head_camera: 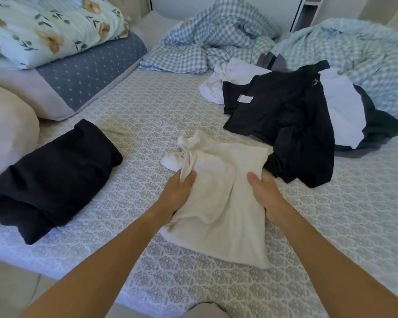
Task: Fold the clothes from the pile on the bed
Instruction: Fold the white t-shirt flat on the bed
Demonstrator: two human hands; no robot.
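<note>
The cream garment (225,198), lying on the bed (331,226) with a loose bunch beyond the fingers, is gripped along both side edges between the left hand (178,191) and right hand (265,193), apparently mid-fold; next, that bunch probably needs tucking in.

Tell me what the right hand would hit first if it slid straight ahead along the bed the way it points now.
Probably the black garment at the front of the pile. The right hand holds the cream garment's edge and points up-left toward that dark cloth just beyond; depth is hard to judge.
</note>
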